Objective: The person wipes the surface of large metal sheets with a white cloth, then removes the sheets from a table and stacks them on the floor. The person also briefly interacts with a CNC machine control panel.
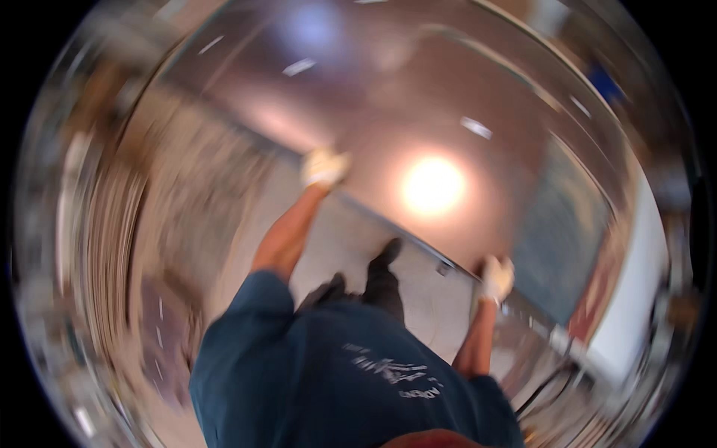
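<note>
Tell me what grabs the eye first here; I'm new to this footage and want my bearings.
A big glossy brown panel fills the upper middle, with a bright glare spot right of centre. Both gloved hands sit on its near edge: the left hand at centre, the right hand lower right. Below are the person's blue shirt and a dark shoe on the pale floor; everything is motion-blurred.

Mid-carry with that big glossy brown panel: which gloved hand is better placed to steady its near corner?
Probably the right hand: it grips the brown panel right at its near corner. The left hand holds the edge farther out, arm stretched. Motion blur hides the finger detail.
</note>
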A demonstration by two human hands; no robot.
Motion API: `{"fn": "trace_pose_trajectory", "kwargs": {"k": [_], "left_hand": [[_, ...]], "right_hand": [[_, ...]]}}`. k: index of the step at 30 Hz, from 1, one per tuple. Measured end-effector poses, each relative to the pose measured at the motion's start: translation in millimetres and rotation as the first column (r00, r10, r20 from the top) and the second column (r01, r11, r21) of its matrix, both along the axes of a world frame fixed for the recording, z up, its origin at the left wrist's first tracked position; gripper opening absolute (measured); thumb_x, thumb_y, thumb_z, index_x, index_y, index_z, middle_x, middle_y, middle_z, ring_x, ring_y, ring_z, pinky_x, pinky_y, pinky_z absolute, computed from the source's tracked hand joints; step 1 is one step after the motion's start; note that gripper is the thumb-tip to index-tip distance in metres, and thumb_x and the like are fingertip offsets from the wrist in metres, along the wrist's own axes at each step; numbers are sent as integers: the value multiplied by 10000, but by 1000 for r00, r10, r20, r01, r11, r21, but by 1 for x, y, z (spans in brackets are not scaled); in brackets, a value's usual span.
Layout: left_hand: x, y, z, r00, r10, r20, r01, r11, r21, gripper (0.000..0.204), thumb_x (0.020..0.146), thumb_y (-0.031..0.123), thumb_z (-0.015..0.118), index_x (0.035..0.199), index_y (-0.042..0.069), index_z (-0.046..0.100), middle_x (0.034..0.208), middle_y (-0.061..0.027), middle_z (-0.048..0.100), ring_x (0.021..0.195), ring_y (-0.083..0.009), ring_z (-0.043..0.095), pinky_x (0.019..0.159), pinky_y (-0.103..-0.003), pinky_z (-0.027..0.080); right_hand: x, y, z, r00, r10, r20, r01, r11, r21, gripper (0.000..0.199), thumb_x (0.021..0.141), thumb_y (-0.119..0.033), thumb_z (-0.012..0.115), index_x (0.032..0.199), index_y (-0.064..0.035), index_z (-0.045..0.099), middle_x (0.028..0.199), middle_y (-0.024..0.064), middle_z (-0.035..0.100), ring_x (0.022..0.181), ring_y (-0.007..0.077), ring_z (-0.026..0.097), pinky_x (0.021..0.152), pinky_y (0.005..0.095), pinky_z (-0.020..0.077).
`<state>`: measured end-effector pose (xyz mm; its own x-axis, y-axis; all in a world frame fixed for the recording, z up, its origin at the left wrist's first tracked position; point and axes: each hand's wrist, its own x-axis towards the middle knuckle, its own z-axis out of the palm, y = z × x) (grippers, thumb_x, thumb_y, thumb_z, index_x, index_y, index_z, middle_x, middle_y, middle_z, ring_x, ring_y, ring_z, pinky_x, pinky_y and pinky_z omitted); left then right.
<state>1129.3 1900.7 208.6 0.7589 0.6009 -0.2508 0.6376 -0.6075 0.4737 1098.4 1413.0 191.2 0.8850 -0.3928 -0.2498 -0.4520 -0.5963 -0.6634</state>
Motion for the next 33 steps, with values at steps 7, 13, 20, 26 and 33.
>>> {"fn": "trace_pose_trajectory", "kwargs": {"k": [7, 13, 20, 26, 33], "left_hand": [[-183, 46, -75, 990, 82, 113, -89, 994, 61, 472, 842, 377, 618, 1120, 0, 674, 1200, -247, 657, 1147, -407, 603, 1002, -477, 492], [-344, 43, -73, 949, 309, -68, -316, 937, -150, 560, 889, 480, 598, 1177, 10, 689, 1242, -246, 654, 1203, -395, 593, 1035, -470, 465], [-339, 46, -74, 953, 209, -220, -303, 709, -637, 826, 853, 695, 559, 1300, 9, 666, 1356, -235, 620, 1278, -392, 569, 1075, -457, 423], [-361, 30, -76, 977, 156, -143, -197, 915, -352, 704, 868, 669, 547, 1210, 80, 726, 1262, -217, 677, 1239, -376, 618, 1015, -462, 479], [-459, 56, -6, 957, 278, -82, -287, 948, -141, 776, 887, 690, 505, 1146, -6, 728, 1182, -278, 681, 1136, -427, 646, 999, -489, 482]], "right_hand": [[-215, 5, -75, 981, -150, -125, 171, 969, 181, 640, 910, -318, 561, 1402, 85, 485, 1337, 296, 575, 1145, 392, 618, 1012, 475, 497], [-252, -1, -84, 936, -113, -333, 246, 888, 389, 647, 935, -407, 552, 1398, 43, 517, 1336, 235, 597, 1154, 361, 617, 998, 481, 488], [-206, -92, -140, 952, 218, -216, -32, 769, 638, 726, 981, -574, 428, 1440, -19, 523, 1490, 145, 508, 1296, 313, 532, 1101, 463, 403], [-235, -29, -105, 925, -127, -359, 307, 808, 503, 798, 958, -636, 467, 1457, -15, 513, 1450, 129, 548, 1293, 306, 529, 1079, 454, 431], [-225, -13, -157, 988, -49, -149, 129, 795, 593, 595, 960, -469, 586, 1285, 28, 619, 1270, 123, 641, 1143, 255, 599, 1021, 384, 454]]}}
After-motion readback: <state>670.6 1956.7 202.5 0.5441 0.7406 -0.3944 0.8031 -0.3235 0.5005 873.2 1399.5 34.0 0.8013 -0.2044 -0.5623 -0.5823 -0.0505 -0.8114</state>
